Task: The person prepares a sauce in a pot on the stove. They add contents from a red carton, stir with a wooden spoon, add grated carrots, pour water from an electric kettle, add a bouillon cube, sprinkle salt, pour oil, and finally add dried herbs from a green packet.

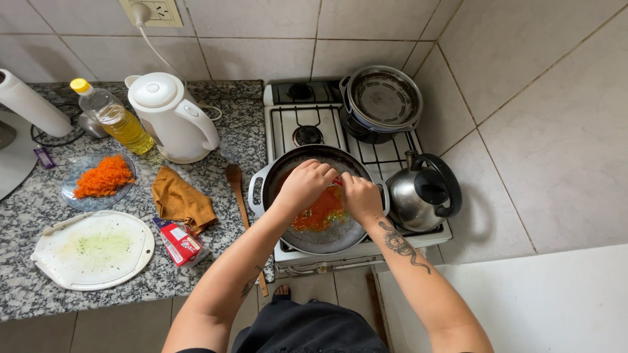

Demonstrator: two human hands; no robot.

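Observation:
A wide dark pan [294, 165] with two side handles sits on the front left burner of a white gas stove [282, 124]. Orange-red sauce [318, 212] lies in the pan. My left hand [305, 184] and my right hand [359, 195] are both over the pan, fingers closed together on a small red thing [337, 182] held between them; what it is I cannot make out. A wooden spoon [237, 193] lies on the counter just left of the pan.
A steel kettle [422, 193] stands on the front right burner, stacked pots [383, 99] behind it. On the granite counter [33, 295]: white electric kettle [171, 116], oil bottle [116, 117], glass plate of grated carrot [101, 179], brown cloth [182, 199], red carton [178, 241], white cutting board [93, 250], paper roll [29, 102].

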